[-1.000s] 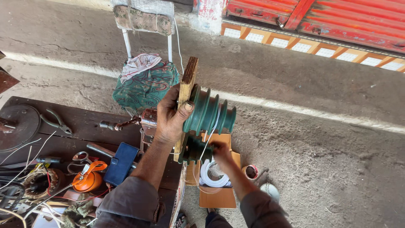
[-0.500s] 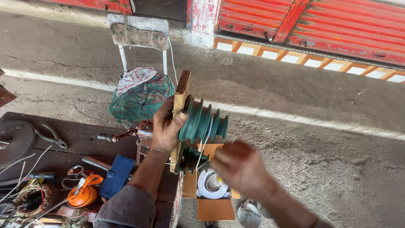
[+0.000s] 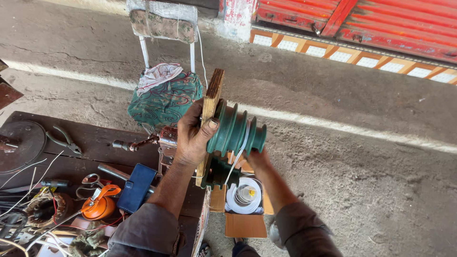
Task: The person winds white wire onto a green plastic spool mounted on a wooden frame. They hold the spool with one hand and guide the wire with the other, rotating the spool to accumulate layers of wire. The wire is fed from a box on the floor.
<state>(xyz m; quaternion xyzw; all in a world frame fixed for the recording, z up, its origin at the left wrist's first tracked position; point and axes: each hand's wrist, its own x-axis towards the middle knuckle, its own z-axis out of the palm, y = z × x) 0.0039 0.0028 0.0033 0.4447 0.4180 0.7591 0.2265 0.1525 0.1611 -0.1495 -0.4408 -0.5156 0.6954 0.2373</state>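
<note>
A person's left hand [image 3: 193, 135] wraps closed fingers around the edge of an upright plywood board [image 3: 210, 114], thumb pressed on a dark green stepped winding former [image 3: 236, 131] fixed to the board's right face, held above the right end of a dark wooden workbench [image 3: 95, 143]. The right hand [image 3: 257, 158] reaches under the former; its fingers are hidden behind it, so their grip cannot be told. A thin white wire [image 3: 236, 157] hangs down to a white wire spool [image 3: 243, 195] in a cardboard box [image 3: 245, 223] on the ground. Far behind stands a cloth-draped chair [image 3: 164, 95]
</note>
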